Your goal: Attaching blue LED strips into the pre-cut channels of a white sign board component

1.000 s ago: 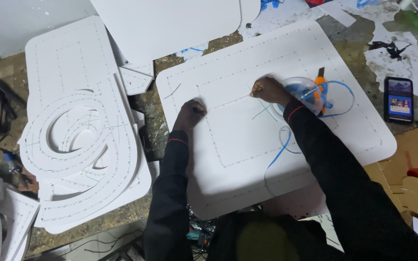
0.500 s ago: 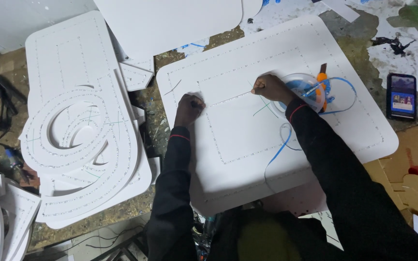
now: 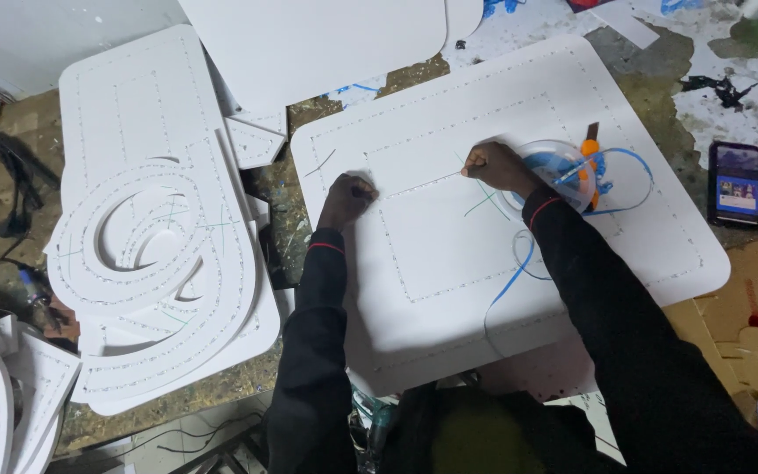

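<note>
Fingers both fists shut, L hand (image 3: 346, 198) & R hand (image 3: 489, 167) pinching thin string (image 3: 418, 184) tight over white board (image 3: 449, 263) middle. Pull too hard: string may snap/slip, maybe tug blue wire (image 3: 519, 263).

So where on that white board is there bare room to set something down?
The white board is bare along its near-right part, between the blue cord and the right edge, and inside the dotted rectangle below both hands. It is crowded around the right hand, by the clear round container.
</note>
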